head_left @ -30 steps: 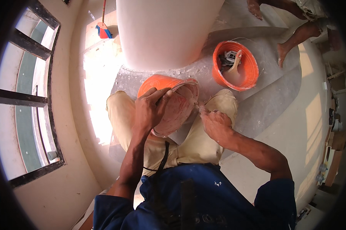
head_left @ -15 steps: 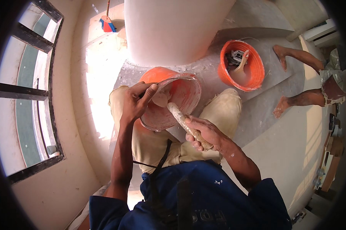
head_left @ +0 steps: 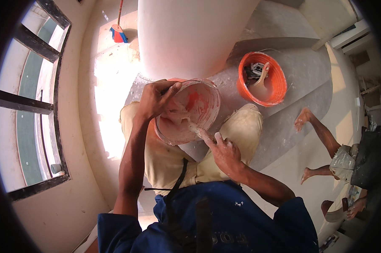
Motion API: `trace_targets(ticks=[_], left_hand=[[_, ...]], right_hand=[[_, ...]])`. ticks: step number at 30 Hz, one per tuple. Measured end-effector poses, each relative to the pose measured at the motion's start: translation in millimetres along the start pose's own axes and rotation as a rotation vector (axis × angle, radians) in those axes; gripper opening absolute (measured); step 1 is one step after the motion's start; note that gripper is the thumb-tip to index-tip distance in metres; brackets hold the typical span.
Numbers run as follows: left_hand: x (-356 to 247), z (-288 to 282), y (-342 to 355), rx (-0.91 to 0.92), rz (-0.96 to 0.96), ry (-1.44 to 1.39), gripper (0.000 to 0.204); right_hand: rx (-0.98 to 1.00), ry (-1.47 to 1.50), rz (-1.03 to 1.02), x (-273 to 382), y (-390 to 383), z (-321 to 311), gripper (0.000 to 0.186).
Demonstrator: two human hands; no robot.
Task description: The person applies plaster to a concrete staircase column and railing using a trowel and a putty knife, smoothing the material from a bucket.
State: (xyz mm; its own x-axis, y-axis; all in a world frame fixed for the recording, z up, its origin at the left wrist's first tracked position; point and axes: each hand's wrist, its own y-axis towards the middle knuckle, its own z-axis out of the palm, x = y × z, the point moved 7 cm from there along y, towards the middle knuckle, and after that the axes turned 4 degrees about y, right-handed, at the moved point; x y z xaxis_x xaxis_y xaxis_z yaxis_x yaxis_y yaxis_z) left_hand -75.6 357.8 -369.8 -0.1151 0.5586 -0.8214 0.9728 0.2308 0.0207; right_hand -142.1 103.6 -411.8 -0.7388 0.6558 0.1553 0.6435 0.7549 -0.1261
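Fingers of the right hand (head_left: 226, 154) are closed around a paste-coated scraper (head_left: 193, 127), the index finger laid forward along it, its far end hidden in the pale pink paste (head_left: 173, 113) inside the tilted bucket (head_left: 211, 107). At the upper left of that bucket's rim, the left hand (head_left: 154, 101) is clamped on the edge, its thumb lying across the mouth side. The tilted bucket sits between the knees of the cream trousers (head_left: 243, 126), its mouth turned toward the wearer. Work in it looks partway along: a patch of red-orange shows bare on the inner wall, while paste streaks the rest of the wall and a soft mass lies to the left around the scraper; how deep it goes cannot be told. To the right of the tilted bucket and a little beyond it stands a second orange bucket (head_left: 277, 92), upright, holding a brush (head_left: 263, 76), some dark, crumpled-looking stuff (head_left: 253, 70) and cloudy liquid (head_left: 259, 90). Straight beyond the tilted bucket rises a thick white column (head_left: 190, 38). Well to its right are a co-worker's bare legs (head_left: 324, 133); far beyond it on the left stands a red and blue broom (head_left: 118, 35).
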Motion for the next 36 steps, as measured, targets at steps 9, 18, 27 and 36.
trace_targets(ticks=[9,18,27,36], left_hand=[[-8.2,10.9,-2.3,0.026,0.041,0.083,0.038],[18.9,-8.9,-6.0,-0.111,-0.071,0.058,0.042],[77.1,-12.7,-9.8,-0.169,-0.245,-0.379,0.044],[127.6,1.2,-39.9,-0.305,-0.405,-0.361,0.046]], right_hand=[[-0.204,0.074,0.216,-46.1,25.6,-44.3,0.077],[0.026,0.254,0.134,-33.6,1.3,-43.1,0.074],[0.099,0.296,0.089,-40.3,20.5,-6.0,0.07],[-0.411,0.735,0.473,-207.8,94.8,-82.2,0.044]])
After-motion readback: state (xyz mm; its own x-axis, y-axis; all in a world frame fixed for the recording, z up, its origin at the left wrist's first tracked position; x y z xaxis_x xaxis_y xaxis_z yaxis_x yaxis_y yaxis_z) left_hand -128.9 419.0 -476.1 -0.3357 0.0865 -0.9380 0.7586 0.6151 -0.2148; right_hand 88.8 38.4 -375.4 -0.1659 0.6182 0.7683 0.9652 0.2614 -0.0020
